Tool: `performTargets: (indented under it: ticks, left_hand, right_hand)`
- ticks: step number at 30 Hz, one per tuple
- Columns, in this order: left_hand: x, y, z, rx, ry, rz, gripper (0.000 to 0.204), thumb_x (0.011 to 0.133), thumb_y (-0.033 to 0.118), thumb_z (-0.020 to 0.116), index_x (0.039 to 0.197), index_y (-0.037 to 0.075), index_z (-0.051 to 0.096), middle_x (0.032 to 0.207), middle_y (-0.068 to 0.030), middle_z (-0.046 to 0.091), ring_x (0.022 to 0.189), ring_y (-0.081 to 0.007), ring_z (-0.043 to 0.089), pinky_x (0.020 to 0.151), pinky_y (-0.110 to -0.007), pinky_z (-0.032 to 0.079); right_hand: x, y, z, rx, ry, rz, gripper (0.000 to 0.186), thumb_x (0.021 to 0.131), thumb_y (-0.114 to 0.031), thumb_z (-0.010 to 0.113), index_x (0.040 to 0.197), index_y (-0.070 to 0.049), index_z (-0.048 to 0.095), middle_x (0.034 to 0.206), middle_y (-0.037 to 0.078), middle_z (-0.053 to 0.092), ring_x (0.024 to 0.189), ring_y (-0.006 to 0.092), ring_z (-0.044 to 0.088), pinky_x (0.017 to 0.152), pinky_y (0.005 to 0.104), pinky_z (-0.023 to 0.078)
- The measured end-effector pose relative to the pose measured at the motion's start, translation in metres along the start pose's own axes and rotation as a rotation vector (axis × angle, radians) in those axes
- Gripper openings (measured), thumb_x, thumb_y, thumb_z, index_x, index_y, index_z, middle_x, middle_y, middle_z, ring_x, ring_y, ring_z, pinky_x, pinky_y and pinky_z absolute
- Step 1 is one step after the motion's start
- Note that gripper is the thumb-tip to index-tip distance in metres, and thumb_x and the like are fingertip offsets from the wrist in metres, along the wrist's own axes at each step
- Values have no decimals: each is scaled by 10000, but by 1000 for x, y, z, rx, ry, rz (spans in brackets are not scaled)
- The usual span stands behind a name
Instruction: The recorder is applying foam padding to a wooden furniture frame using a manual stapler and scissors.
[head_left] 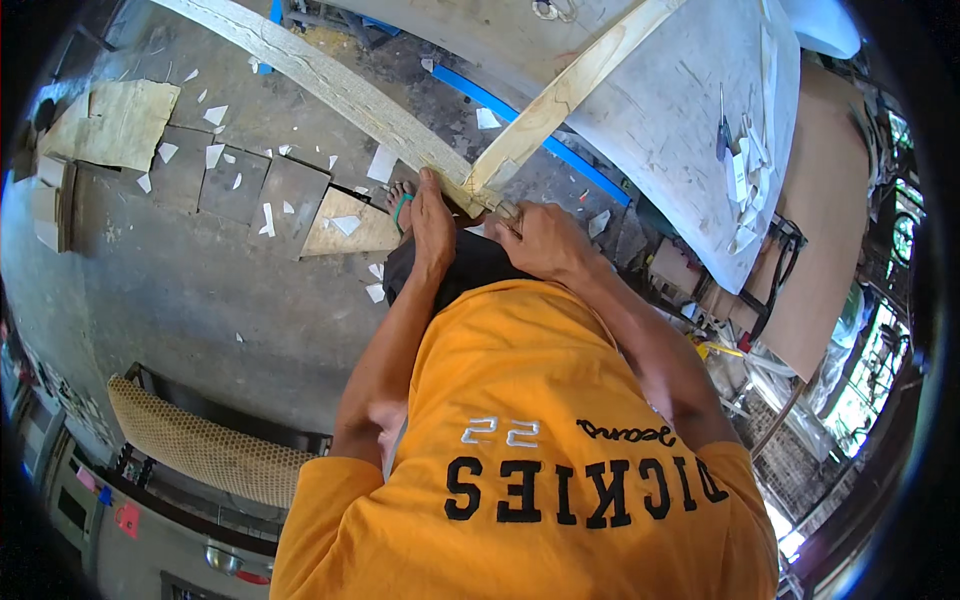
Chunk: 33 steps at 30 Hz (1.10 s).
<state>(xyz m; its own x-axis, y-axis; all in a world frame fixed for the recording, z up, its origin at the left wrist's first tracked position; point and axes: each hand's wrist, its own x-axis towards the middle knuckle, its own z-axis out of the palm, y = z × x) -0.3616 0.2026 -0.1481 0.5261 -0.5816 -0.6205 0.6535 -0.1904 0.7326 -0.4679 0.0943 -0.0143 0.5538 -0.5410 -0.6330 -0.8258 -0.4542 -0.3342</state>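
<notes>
Two lengths of wood meet at a corner just in front of me: a long rough wooden board running to the upper left, and a smoother pale wooden bar running to the upper right. My left hand holds the board's near end from its left side, thumb up along the edge and the other fingers mostly hidden. Right beside the corner, my right hand is closed around a small, pale, rounded piece whose kind I cannot make out. Its tip touches the joint.
A large pale sheet-topped table with white scraps and a screwdriver-like tool stands at the right, a blue strip along its edge. Brown board lies beyond. White shards litter the floor. A patterned padded bench is lower left.
</notes>
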Motion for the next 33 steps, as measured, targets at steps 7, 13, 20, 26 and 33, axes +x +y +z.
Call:
performTargets:
  ticks: [7,13,20,26,33]
  left_hand:
    - [4,10,3,-207,29,-68,651,1066,533,371,1152,-85,555,977,-187,622,736,-247,613,655,-335,572]
    - [-7,13,-3,-84,-147,-152,391,979,264,560,1165,-79,543,984,-194,635,763,-279,665,640,-361,607]
    - [-17,30,5,71,-84,-139,362,893,65,709,1181,-96,558,1008,-206,661,764,-247,678,625,-314,598]
    - [-10,24,21,-72,99,-47,352,938,160,691,1192,-62,593,1045,-163,682,850,-236,679,733,-334,562]
    - [-29,59,52,-434,216,139,397,1011,273,592,1271,-27,588,1073,-141,696,868,-239,679,781,-340,546]
  right_hand:
    - [-12,24,-5,-50,193,-155,311,894,-264,622,920,44,649,850,235,709,692,442,646,628,483,524]
    - [-59,96,-45,159,245,222,354,896,-305,645,1034,20,624,886,223,689,781,428,647,708,481,512]
    - [-50,202,-112,349,428,473,392,880,-311,663,1081,21,611,892,202,676,802,415,636,739,490,505]
    - [26,322,-148,39,765,422,439,862,-289,686,1181,-7,580,1057,184,630,915,377,632,814,468,515]
    - [99,271,-183,-32,810,-246,744,777,-161,729,1458,-63,444,1505,223,420,1330,438,460,1097,515,402]
